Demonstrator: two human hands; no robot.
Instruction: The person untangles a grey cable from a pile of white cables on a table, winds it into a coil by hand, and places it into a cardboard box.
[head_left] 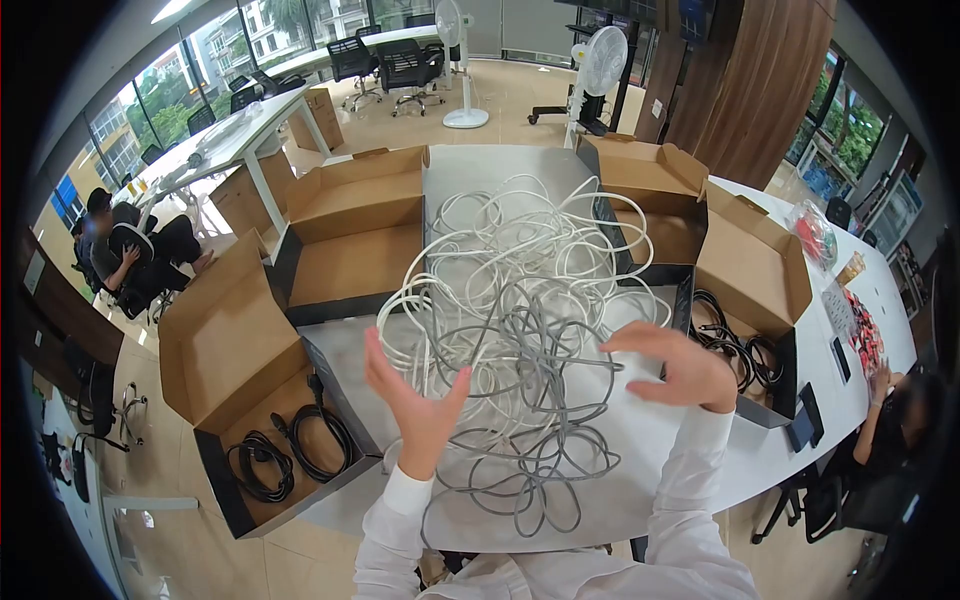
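Note:
A big tangle of white cables and grey cables lies on the grey table top in front of me. My left hand is raised with fingers spread at the tangle's near left edge, holding nothing. On the right side of the pile hovers my right hand, fingers apart and palm down, just over the grey strands. Both arms wear white sleeves.
Open cardboard boxes ring the table: one at the near left holds coiled black cables, one at the far left looks bare, two at the right hold black cables. People sit at left and right. Fans stand behind.

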